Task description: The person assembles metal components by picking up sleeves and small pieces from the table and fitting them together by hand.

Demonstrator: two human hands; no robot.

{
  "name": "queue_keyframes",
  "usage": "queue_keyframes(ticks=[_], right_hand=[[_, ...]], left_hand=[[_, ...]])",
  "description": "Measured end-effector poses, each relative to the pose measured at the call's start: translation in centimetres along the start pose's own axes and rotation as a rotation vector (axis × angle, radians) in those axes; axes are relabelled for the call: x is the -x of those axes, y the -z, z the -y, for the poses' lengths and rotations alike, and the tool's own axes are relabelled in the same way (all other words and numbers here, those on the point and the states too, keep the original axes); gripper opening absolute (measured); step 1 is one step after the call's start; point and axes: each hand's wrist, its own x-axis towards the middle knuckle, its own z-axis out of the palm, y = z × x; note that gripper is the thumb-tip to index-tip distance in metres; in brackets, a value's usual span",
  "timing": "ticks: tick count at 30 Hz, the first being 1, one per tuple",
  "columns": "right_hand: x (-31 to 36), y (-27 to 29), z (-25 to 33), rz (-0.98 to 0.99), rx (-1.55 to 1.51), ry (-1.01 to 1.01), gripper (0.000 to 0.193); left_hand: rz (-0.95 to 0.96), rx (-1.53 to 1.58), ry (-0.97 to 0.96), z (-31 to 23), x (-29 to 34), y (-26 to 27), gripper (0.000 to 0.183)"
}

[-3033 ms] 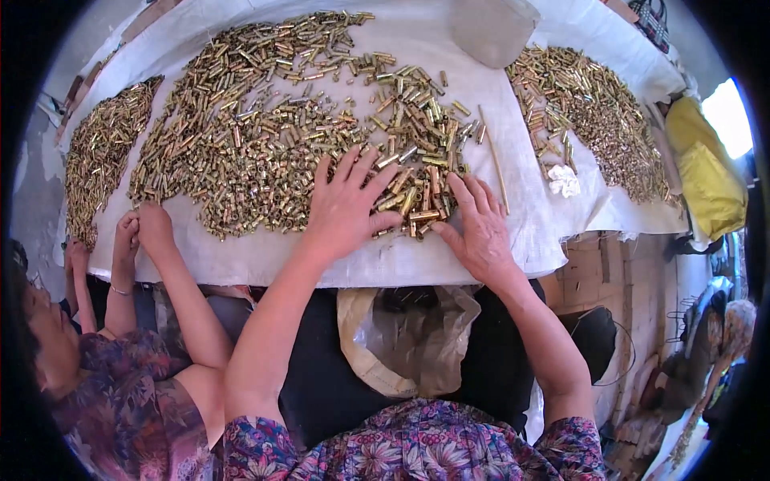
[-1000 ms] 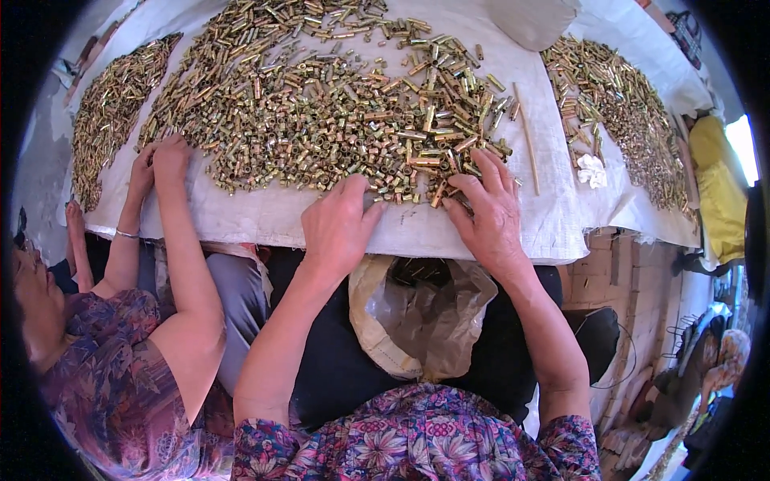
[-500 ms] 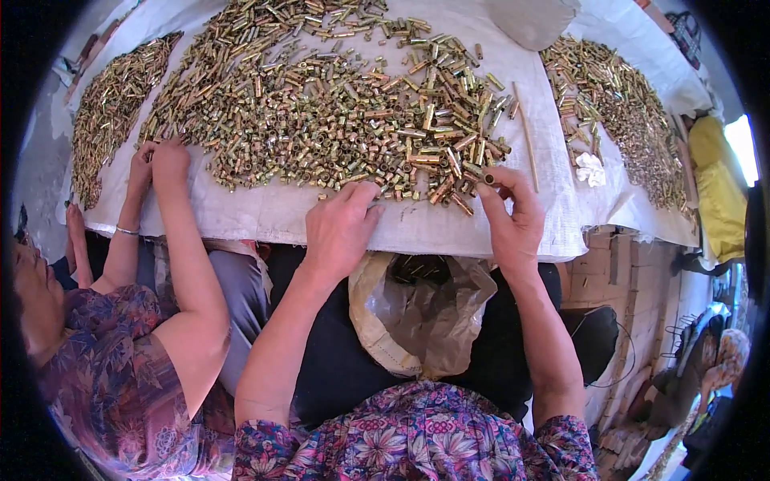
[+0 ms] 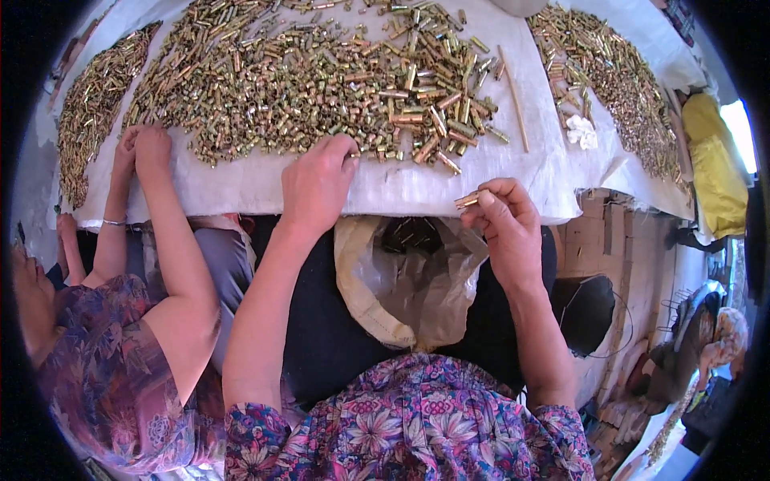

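A broad heap of brass-coloured metal tubes (image 4: 321, 88), some short and some long, covers the white sheet (image 4: 529, 180) in front of me. My right hand (image 4: 512, 228) is raised just over the sheet's near edge, thumb and fingers pinched on a metal tube (image 4: 467, 200). At the heap's front edge is my left hand (image 4: 317, 180), its fingers bent and closed; what they hold, if anything, is hidden. In my lap, below both hands, an open sack (image 4: 361, 301) with a pale lining has several tubes at the dark bottom.
To my left a person (image 4: 128, 353) in a patterned top has both hands at the heap's left edge. A thin stick (image 4: 513, 98) and a crumpled white scrap (image 4: 581, 132) lie to the right. More tubes (image 4: 618, 96) fill the far right; a yellow sack (image 4: 712, 176) stands beyond.
My right hand has drawn back from the heap toward me, with a tube now between its fingers. My left hand stays at the heap's front edge. The view has shifted slightly.
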Motion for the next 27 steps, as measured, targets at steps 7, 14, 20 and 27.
queue_keyframes(ticks=[7,14,20,27], right_hand=[[1.3,0.4,-0.5,0.056,-0.165,-0.058,0.010],[2.8,-1.6,-0.5,0.096,-0.201,-0.092,0.007],[3.1,-2.6,-0.8,0.150,-0.167,-0.099,0.006],[2.7,-1.2,0.2,0.073,-0.126,-0.048,0.007]], left_hand=[[-0.048,0.095,0.042,-0.8,1.7,0.9,0.014],[0.190,1.166,0.357,-3.3,6.7,2.1,0.009],[0.346,1.446,0.403,-4.7,8.1,0.9,0.008],[0.248,1.370,0.460,-3.3,8.1,0.5,0.004]])
